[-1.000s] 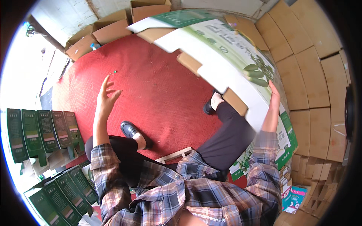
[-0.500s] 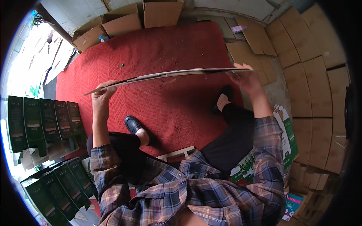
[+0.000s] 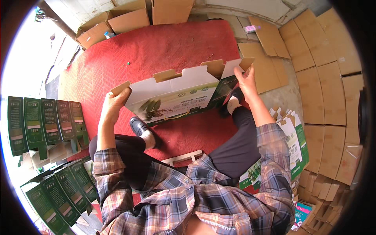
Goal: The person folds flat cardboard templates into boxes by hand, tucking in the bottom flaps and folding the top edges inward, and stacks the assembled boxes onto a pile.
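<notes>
I hold a flat printed carton blank (image 3: 176, 96), white and green with brown cardboard flaps along its top edge, upright above my legs. My left hand (image 3: 115, 105) grips its left end. My right hand (image 3: 244, 80) grips its right end, where a dark green side panel bends back toward me. The blank stands over a red mat (image 3: 156, 51). My black shoe (image 3: 139, 127) shows just under the carton.
Folded dark green cartons (image 3: 43, 121) stand in rows at my left, and more of these cartons (image 3: 58, 192) stand lower left. A stack of flat printed blanks (image 3: 293, 145) lies at my right. Brown cardboard sheets (image 3: 325, 78) cover the floor to the right. Open brown boxes (image 3: 117, 21) sit at the far edge.
The carton blank came from my right side, passed flat and edge-on in front of me, and now stands upright facing me with both hands on its ends.
</notes>
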